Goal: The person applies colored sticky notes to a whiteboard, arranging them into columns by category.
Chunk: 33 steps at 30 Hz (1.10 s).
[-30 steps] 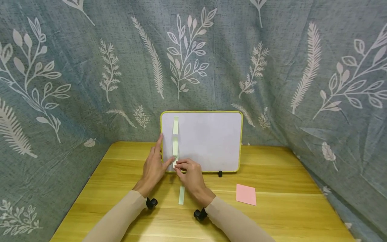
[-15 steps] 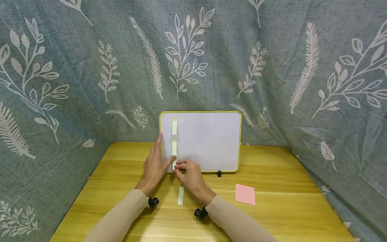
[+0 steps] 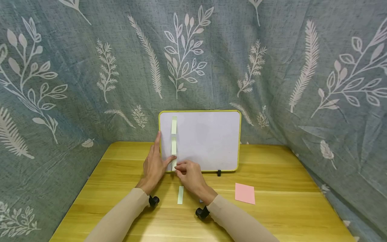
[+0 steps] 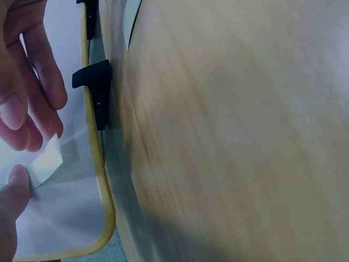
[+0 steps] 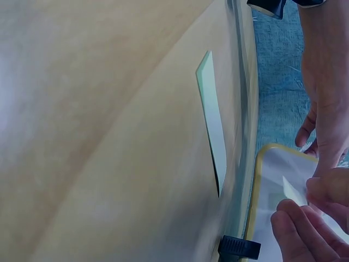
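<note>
Table (image 3: 121,191) | board's (image 3: 208,141) lowest strip (image 3: 174,164) under thumb of left hand (image 3: 155,166), fingers straight | right hand (image 3: 191,174) at strip's lower end, grip unclear

Tightest spot: lower left of the whiteboard (image 3: 208,141), where left hand (image 3: 153,168) and right hand (image 3: 191,173) crowd the lowest strip (image 3: 174,163), hardly any gap between them. Middle and right of the board free to approach from the front. Board itself blocks reaching straight ahead; curtain (image 3: 217,67) behind it. Black foot (image 3: 219,173) sticks out under the bottom edge, right side; another foot (image 4: 97,90) near the hands (left wrist view). Between forearms, passage narrowed by both wrist cameras (image 3: 202,212); loose green strip (image 3: 180,195) flat there. Right of right forearm, room to pass over pink paper (image 3: 245,194) (flat, low).
</note>
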Available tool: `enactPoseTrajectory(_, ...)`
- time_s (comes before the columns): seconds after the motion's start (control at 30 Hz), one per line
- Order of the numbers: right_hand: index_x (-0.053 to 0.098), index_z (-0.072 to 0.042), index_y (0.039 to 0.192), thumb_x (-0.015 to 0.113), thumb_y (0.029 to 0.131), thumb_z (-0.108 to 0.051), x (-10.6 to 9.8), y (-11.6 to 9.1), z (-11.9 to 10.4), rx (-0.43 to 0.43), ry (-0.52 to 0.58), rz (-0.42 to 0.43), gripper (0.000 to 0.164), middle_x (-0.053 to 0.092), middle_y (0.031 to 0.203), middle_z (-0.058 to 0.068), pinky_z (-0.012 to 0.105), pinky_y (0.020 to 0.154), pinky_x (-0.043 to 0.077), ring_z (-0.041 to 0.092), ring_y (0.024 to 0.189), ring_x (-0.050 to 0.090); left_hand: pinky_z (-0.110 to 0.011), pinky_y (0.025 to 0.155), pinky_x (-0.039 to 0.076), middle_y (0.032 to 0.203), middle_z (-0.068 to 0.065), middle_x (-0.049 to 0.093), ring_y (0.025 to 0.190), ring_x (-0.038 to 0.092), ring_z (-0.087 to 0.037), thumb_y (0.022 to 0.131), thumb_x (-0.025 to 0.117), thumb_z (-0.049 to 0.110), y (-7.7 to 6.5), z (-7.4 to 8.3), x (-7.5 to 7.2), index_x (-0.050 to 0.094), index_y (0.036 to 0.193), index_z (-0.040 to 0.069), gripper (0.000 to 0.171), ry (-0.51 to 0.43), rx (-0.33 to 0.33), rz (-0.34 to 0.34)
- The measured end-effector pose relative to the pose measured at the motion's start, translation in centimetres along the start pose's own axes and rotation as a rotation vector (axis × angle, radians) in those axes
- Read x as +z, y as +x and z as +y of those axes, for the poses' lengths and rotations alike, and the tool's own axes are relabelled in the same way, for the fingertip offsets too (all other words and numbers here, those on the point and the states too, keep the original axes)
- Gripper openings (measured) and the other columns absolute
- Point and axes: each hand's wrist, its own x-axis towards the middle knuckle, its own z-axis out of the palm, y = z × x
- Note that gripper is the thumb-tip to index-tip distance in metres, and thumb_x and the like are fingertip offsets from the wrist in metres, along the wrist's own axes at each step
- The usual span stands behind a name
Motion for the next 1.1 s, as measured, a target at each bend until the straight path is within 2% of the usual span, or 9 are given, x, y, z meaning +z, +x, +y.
enactPoseTrajectory(0.2, 0.089, 0.006, 0.120, 0.081, 0.106, 0.002, -0.3, 0.1, 0.2, -0.001, -0.020, -0.030, 0.016, 0.085, 0.128, 0.019, 0.030, 0.084, 0.073, 0.031, 0.101, 0.088, -0.066, 0.081, 0.065, 0.160, -0.024, 0.067, 0.112, 0.079, -0.052, 0.092, 0.101, 0.049, 0.0, 0.1, 0.0, 0.008, 0.188, 0.045, 0.133, -0.024, 0.005, 0.010)
enactPoseTrajectory(0.3, 0.088, 0.004, 0.124, 0.083, 0.106, 0.000, -0.5, 0.2, 0.4, -0.045, -0.085, -0.054, 0.019, 0.084, 0.132, 0.017, 0.037, 0.089, 0.073, 0.032, 0.110, 0.087, -0.066, 0.080, 0.066, 0.169, -0.023, 0.063, 0.113, 0.079, -0.053, 0.092, 0.101, 0.049, 0.0, 0.1, 0.0, 0.010, 0.188, 0.045, 0.132, -0.034, 0.014, 0.020)
enactPoseTrajectory(0.4, 0.086, 0.002, 0.132, 0.084, 0.106, -0.004, -0.9, 0.4, 0.7, -0.120, -0.201, -0.106, 0.026, 0.083, 0.139, 0.015, 0.040, 0.100, 0.072, 0.032, 0.124, 0.083, -0.064, 0.078, 0.065, 0.173, -0.020, 0.061, 0.111, 0.080, -0.052, 0.092, 0.100, 0.051, 0.1, 0.1, 0.0, 0.010, 0.187, 0.047, 0.131, -0.047, 0.012, 0.019)
enactPoseTrajectory(0.47, 0.084, 0.001, 0.137, 0.085, 0.107, -0.007, -1.2, 0.5, 1.0, -0.181, -0.284, -0.152, 0.031, 0.083, 0.143, 0.014, 0.041, 0.109, 0.069, 0.032, 0.133, 0.080, -0.063, 0.076, 0.065, 0.174, -0.019, 0.060, 0.108, 0.080, -0.051, 0.092, 0.099, 0.052, 0.2, 0.0, 0.0, 0.010, 0.187, 0.047, 0.130, -0.053, 0.009, 0.016)
enactPoseTrajectory(0.6, 0.081, -0.002, 0.144, 0.085, 0.108, -0.013, -2.1, 0.8, 1.5, -0.326, -0.435, -0.255, 0.038, 0.080, 0.151, 0.012, 0.042, 0.117, 0.065, 0.031, 0.140, 0.076, -0.061, 0.074, 0.064, 0.171, -0.019, 0.063, 0.103, 0.080, -0.049, 0.092, 0.099, 0.053, 0.3, -0.1, 0.0, 0.010, 0.187, 0.047, 0.130, -0.053, 0.003, 0.013)
enactPoseTrajectory(0.73, 0.079, -0.002, 0.147, 0.084, 0.109, -0.017, -2.6, 0.9, 1.8, -0.433, -0.521, -0.319, 0.041, 0.078, 0.155, 0.012, 0.043, 0.122, 0.062, 0.032, 0.143, 0.074, -0.060, 0.073, 0.063, 0.164, -0.019, 0.069, 0.098, 0.080, -0.046, 0.091, 0.099, 0.054, 0.4, -0.1, 0.1, 0.011, 0.186, 0.049, 0.130, -0.039, -0.012, 0.013)
enactPoseTrajectory(0.83, 0.078, -0.001, 0.149, 0.083, 0.110, -0.018, -2.9, 1.0, 2.0, -0.466, -0.542, -0.336, 0.043, 0.077, 0.157, 0.013, 0.044, 0.124, 0.060, 0.032, 0.145, 0.073, -0.059, 0.072, 0.062, 0.160, -0.020, 0.072, 0.095, 0.079, -0.045, 0.091, 0.099, 0.054, 0.5, -0.2, 0.1, 0.011, 0.186, 0.049, 0.129, -0.037, -0.017, 0.014)
enactPoseTrajectory(1.1, 0.076, -0.002, 0.152, 0.082, 0.112, -0.024, -3.0, 1.0, 2.6, -0.476, -0.534, -0.348, 0.046, 0.075, 0.159, 0.011, 0.042, 0.124, 0.060, 0.031, 0.143, 0.073, -0.054, 0.069, 0.061, 0.152, -0.021, 0.076, 0.090, 0.079, -0.042, 0.093, 0.098, 0.054, 0.5, -0.3, 0.2, 0.011, 0.186, 0.047, 0.128, -0.040, -0.004, 0.014)
